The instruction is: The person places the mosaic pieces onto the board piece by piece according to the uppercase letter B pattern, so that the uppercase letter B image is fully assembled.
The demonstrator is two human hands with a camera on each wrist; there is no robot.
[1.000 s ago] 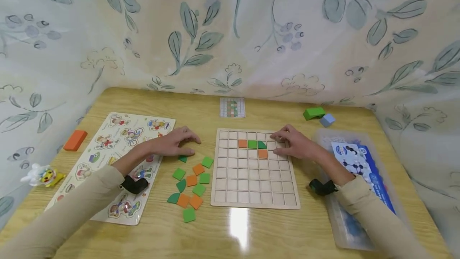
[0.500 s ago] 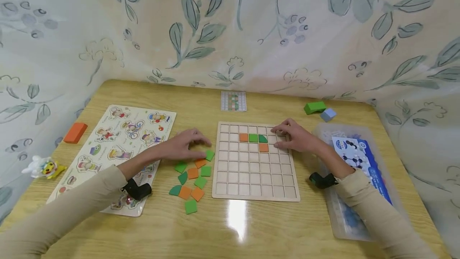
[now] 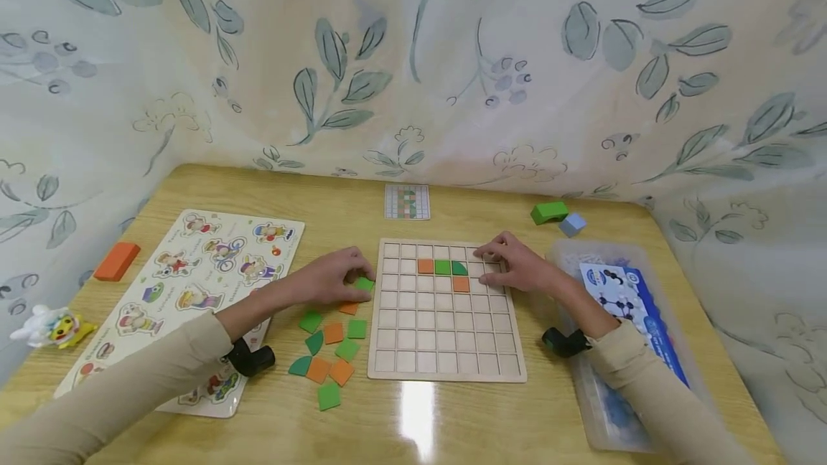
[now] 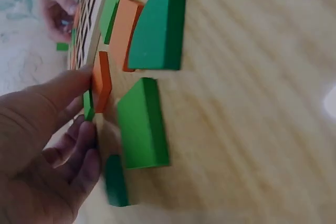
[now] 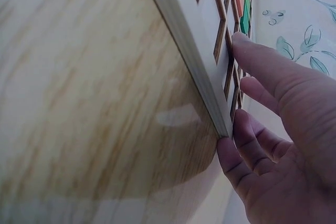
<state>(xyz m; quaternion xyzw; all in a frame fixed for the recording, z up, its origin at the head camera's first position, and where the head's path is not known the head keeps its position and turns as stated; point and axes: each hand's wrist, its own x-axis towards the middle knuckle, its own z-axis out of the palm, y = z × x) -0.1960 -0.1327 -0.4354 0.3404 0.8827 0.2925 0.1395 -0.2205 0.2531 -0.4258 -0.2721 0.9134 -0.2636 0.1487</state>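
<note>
A wooden grid board lies mid-table with two orange tiles, a green tile and a dark green quarter-round tile in its upper rows. My left hand is just left of the board and pinches a light green square tile between thumb and fingers. The left wrist view shows that green tile on edge beside an orange tile. My right hand rests with straight fingers on the board's upper right cells, and in the right wrist view its fingers lie on the board's edge.
Loose green and orange tiles are scattered left of the board. A peg puzzle, an orange block and a small toy lie at the left. Also here: a pattern card, a green block, a blue block and a plastic bin.
My left hand has moved right from the peg puzzle's edge to the tiles by the board and has taken hold of a green tile. The right hand has stayed on the board.
</note>
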